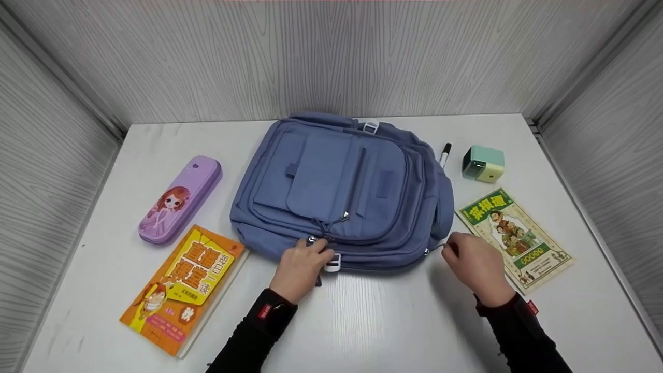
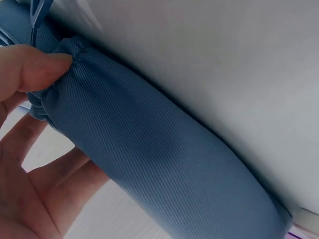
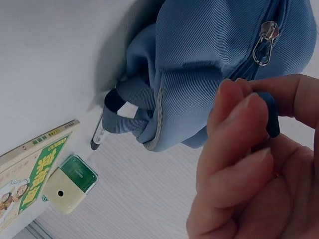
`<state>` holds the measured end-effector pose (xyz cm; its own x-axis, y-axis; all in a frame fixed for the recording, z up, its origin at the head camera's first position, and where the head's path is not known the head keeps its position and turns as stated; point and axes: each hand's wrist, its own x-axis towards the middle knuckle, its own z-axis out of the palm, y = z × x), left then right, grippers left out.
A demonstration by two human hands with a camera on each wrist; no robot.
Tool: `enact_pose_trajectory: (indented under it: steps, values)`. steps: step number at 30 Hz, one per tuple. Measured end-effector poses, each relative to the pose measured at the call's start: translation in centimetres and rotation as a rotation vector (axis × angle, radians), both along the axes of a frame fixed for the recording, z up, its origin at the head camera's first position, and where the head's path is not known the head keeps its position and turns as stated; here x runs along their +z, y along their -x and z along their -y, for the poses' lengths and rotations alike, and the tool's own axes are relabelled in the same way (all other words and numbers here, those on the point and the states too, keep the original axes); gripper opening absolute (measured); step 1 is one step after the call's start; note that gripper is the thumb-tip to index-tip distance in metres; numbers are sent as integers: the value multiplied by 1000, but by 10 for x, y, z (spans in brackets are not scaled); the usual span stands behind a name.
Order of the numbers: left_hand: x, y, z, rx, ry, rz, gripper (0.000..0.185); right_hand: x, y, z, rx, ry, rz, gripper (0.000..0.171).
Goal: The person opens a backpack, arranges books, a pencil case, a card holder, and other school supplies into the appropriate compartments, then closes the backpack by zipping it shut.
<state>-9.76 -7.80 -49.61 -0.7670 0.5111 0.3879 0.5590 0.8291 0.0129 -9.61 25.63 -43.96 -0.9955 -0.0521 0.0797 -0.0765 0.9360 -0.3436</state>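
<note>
The left hand [image 1: 299, 267] grips the backpack [image 1: 339, 189] at its near edge; the right hand [image 1: 474, 264] pinches a zipper pull [image 3: 269, 114] at its right corner. Bare table [image 1: 373, 321] lies between the forearms. Two books flank the backpack.

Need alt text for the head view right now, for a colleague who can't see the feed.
Two hands work at the near edge of a blue backpack lying flat on a white table: the left hand grips its fabric, the right hand pinches a zipper pull. A purple pencil case and orange book lie left; a marker, green sharpener and green book lie right.
</note>
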Motion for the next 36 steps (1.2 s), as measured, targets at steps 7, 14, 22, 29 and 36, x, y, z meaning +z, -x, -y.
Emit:
enact_pose_trajectory:
  steps: [7, 14, 22, 29, 36]
  values:
    - [1, -5, 1, 58, 3, 6, 25, -1, -4, 3, 10, 3, -19, 17]
    - [30, -27, -37, 235, 46, 46, 39, -4, -9, 9, 18, 14, -22, 18]
    - [20, -39, -116, 205, 150, -106, 37, -6, -12, 12, 31, 14, -32, 26]
    - [0, -31, -153, 306, 222, -243, 25, -7, -14, 15, 74, 17, -20, 34]
    - [-8, -21, -155, 281, 211, -346, 13, -7, -14, 18, 102, 17, -43, 35]
